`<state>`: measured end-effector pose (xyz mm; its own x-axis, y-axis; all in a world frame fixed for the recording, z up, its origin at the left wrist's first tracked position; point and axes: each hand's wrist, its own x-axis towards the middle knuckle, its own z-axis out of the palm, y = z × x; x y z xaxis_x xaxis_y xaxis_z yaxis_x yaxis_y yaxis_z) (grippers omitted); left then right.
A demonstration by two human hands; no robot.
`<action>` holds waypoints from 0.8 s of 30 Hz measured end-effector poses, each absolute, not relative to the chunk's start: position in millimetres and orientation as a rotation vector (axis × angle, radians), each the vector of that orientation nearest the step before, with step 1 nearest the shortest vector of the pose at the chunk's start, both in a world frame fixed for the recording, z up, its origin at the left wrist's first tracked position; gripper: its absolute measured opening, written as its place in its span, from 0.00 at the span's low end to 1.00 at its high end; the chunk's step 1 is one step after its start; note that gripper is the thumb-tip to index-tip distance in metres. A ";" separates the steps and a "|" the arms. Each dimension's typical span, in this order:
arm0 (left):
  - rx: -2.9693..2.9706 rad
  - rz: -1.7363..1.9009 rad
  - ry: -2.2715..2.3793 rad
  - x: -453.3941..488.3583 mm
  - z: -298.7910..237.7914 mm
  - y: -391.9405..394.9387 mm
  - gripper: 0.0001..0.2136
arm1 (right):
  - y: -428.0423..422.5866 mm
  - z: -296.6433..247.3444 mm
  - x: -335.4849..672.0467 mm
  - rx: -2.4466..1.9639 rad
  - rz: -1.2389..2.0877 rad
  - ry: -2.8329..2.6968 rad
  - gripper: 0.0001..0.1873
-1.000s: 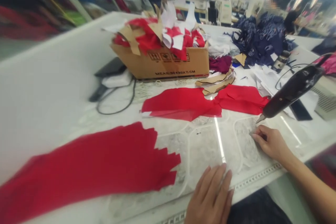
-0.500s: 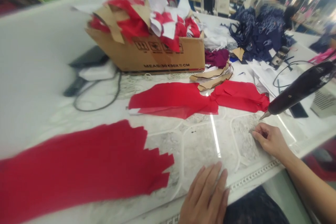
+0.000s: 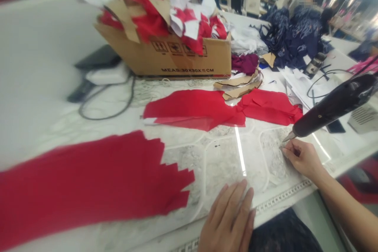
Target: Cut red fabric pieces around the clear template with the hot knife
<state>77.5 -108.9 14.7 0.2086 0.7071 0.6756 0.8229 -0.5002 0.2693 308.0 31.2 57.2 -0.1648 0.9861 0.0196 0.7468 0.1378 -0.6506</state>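
The left hand (image 3: 227,220) lies open at 6 o'clock, fingers slightly apart, on the white table (image 3: 38,86). The right hand (image 3: 301,159) rests at 4 o'clock, thumb and fingers pinched together with nothing visible between them, just below the tip of a black pointed tool (image 3: 333,104). A jagged red cloth (image 3: 88,177) spreads at 9 o'clock and red cloth pieces (image 3: 195,110) lie at 12. Behind them, a cardboard box (image 3: 177,57) printed "MEAS: 30X30X5 CM" overflows with scraps.
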 end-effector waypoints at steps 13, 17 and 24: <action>-2.316 -1.180 -1.505 77.0 11.5 -110.0 0.12 | 31.3 58.1 308.4 -1.686 0.740 -1.949 0.17; -2.314 -1.163 -1.500 78.0 14.6 -108.2 0.12 | 31.6 59.6 308.7 -1.672 0.739 -1.956 0.17; -2.315 -1.162 -1.500 77.4 16.9 -107.6 0.11 | 31.9 60.9 310.5 -1.657 0.741 -1.949 0.17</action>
<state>77.4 -107.6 16.9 0.2005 0.7136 0.6712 0.8284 -0.4893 0.2727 310.5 31.9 60.9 -0.1573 0.9875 0.0103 0.7315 0.1235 -0.6706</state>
